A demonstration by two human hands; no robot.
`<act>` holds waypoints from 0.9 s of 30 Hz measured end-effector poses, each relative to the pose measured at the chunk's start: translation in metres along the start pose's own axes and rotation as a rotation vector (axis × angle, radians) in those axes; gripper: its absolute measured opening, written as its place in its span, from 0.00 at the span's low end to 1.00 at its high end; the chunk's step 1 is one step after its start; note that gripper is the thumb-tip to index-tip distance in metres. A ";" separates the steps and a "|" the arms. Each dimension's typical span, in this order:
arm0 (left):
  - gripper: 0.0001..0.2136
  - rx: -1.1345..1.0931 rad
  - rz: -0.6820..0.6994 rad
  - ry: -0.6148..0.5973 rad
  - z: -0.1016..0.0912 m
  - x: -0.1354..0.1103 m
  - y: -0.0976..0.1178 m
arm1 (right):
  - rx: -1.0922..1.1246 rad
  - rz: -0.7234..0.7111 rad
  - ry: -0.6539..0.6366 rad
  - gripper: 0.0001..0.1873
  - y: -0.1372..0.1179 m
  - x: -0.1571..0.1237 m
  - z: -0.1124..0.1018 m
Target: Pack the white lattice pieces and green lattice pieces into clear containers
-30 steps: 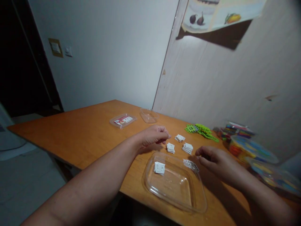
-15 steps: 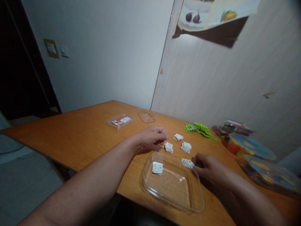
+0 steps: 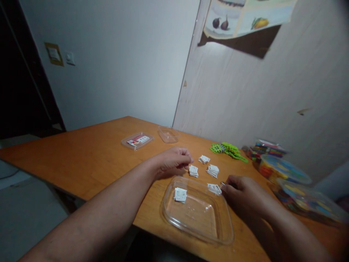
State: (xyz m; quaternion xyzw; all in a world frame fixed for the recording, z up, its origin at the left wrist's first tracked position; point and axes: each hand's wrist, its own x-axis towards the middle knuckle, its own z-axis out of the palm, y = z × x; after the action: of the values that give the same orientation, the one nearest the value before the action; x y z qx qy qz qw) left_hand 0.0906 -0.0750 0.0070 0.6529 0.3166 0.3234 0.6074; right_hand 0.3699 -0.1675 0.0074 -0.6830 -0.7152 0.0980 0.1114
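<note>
My right hand [image 3: 240, 187] is closed in a pinch just right of a pile of small white printed cards [image 3: 214, 188] by the far right rim of a clear plastic tray [image 3: 197, 238]. A pale edge, seemingly one such card, shows at its fingertips. My left hand [image 3: 178, 159] hovers low over the table with fingers curled; what they hold, if anything, is hidden. Beside it are a near card pile [image 3: 193, 171], a farther card pile [image 3: 204, 159] and a right-hand card pile [image 3: 212, 170]. Another card stack [image 3: 180, 195] appears within the tray's left part.
Farther back on the orange table [image 3: 103, 156] are a clear lid with a label [image 3: 138, 140] and a small clear container [image 3: 169, 135]. Green toothed pieces [image 3: 229, 150] lie near the wall. Along the right stand tubs of coloured pieces [image 3: 283, 169].
My right fingertips have drawn slightly away from the pile by the tray rim, and a pale edge now shows at them. My left hand stays put. The view has shifted slightly.
</note>
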 end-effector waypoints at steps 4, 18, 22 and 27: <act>0.12 -0.013 -0.004 -0.016 0.002 -0.001 0.002 | -0.038 -0.030 0.152 0.13 -0.014 -0.005 -0.015; 0.19 -0.015 0.093 -0.184 0.007 -0.015 0.011 | -0.134 -0.450 0.370 0.10 -0.097 -0.009 -0.001; 0.17 -0.043 0.055 -0.152 0.006 -0.013 0.008 | -0.167 -0.467 0.404 0.10 -0.098 -0.008 0.005; 0.13 -0.133 -0.027 -0.163 0.009 -0.013 0.005 | -0.194 -0.481 0.413 0.09 -0.098 -0.010 0.009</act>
State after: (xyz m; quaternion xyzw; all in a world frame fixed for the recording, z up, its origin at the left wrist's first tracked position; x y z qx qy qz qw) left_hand 0.0901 -0.0908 0.0112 0.6308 0.2527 0.2814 0.6775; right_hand 0.2740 -0.1817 0.0271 -0.5075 -0.8242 -0.1402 0.2085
